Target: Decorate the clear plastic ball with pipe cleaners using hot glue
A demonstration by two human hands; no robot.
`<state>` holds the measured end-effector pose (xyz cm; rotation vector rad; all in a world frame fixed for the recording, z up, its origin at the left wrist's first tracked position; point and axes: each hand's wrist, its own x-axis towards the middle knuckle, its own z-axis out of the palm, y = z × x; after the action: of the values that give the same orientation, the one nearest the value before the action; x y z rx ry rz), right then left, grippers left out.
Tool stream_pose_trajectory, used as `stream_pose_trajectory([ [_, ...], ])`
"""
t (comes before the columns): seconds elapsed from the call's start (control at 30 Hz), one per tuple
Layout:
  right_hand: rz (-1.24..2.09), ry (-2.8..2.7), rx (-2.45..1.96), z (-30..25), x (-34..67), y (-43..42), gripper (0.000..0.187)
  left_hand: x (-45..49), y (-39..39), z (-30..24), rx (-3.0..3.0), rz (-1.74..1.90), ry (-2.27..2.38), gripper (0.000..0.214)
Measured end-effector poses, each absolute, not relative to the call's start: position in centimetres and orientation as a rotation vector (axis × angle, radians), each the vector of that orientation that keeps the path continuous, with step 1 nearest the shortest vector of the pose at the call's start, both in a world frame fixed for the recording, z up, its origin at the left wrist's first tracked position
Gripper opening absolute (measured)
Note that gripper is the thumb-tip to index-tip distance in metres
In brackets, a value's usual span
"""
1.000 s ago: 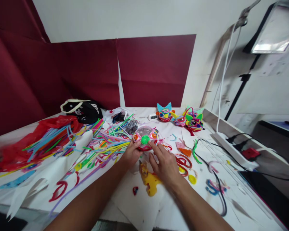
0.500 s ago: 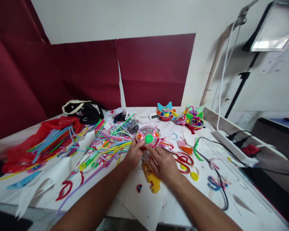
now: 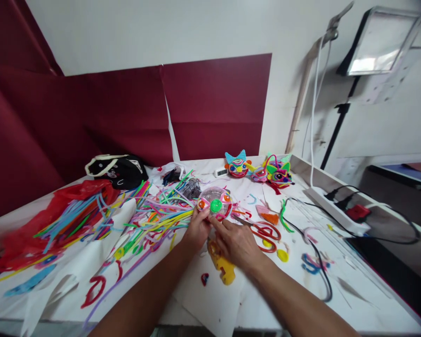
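My left hand grips the lower left edge of a clear dome-shaped craft piece trimmed with pink pipe cleaner, orange eyes and a green button nose. My right hand sits just below it, its index finger reaching up to the piece's underside near the green nose. The fingers of both hands are curled around the piece. A yellow glue gun lies on the white table under my right hand.
Several loose colourful pipe cleaners are heaped to the left beside a red plastic bag. Two finished mask crafts stand at the back. A black bag, red scissors, a power strip and cables lie around.
The camera view tilted slightly. My right hand slid left and up, so its index finger now touches the piece beneath the green nose. The left hand kept its hold.
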<state>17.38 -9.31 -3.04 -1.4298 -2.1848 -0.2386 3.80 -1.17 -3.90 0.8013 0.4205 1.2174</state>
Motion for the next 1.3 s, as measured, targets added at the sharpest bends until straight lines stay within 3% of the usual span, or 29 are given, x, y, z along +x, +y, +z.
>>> stream_pose_trajectory([
  [0.2,-0.239,-2.148,-1.431,-2.99,17.5,-9.32,0.055,3.67,-0.96,-4.06,0.779,1.211,0.415,0.049],
  [1.3,-0.29,-2.099,-1.338,-3.06,17.58,-9.64,0.048,3.8,-0.99,-3.9,0.673,1.184,0.412,0.05],
])
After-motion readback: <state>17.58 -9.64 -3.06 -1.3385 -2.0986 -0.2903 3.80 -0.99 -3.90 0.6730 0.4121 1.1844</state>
